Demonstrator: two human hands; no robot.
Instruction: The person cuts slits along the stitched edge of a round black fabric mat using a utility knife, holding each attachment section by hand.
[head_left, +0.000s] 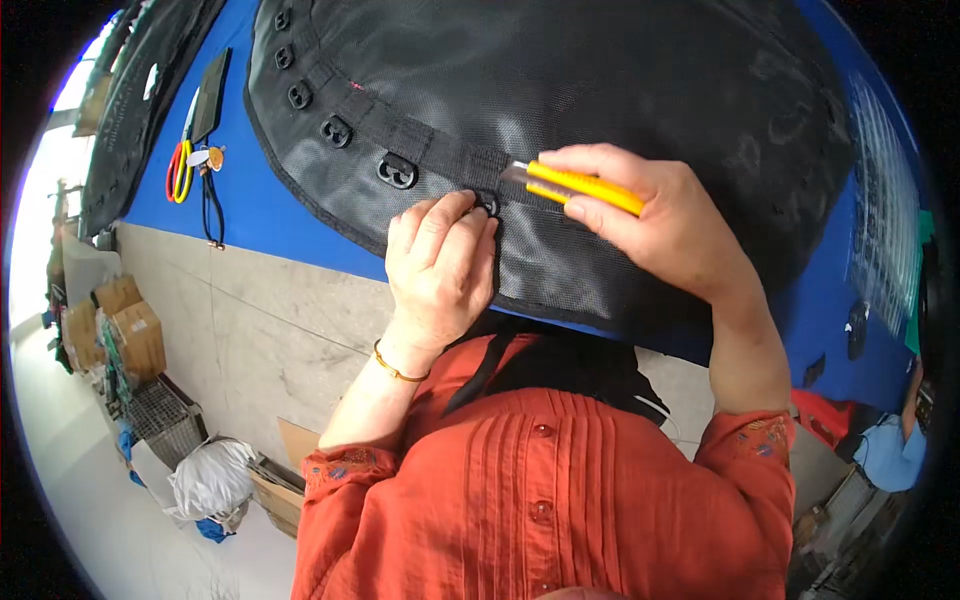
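Note:
My right hand (680, 225) is closed around a yellow utility knife (590, 186), its blade out and pointing left. The blade tip is close to a black webbing strap (487, 165) sewn on a large black mesh sheet (620, 90). Just below the blade, the fingers of my left hand (437, 262) pinch a black plastic buckle (488, 203) at the strap's end, and partly hide it. More black buckles (397, 171) on short straps run along the sheet's curved edge, up to the top left.
On the blue table (270, 225) at the left lie scissors (181, 165) with red and yellow handles, a dark flat object (210, 95) and a black cord (212, 215). Cardboard boxes (138, 335) and a white sack (212, 480) stand on the floor. Part of another person (893, 448) shows at far right.

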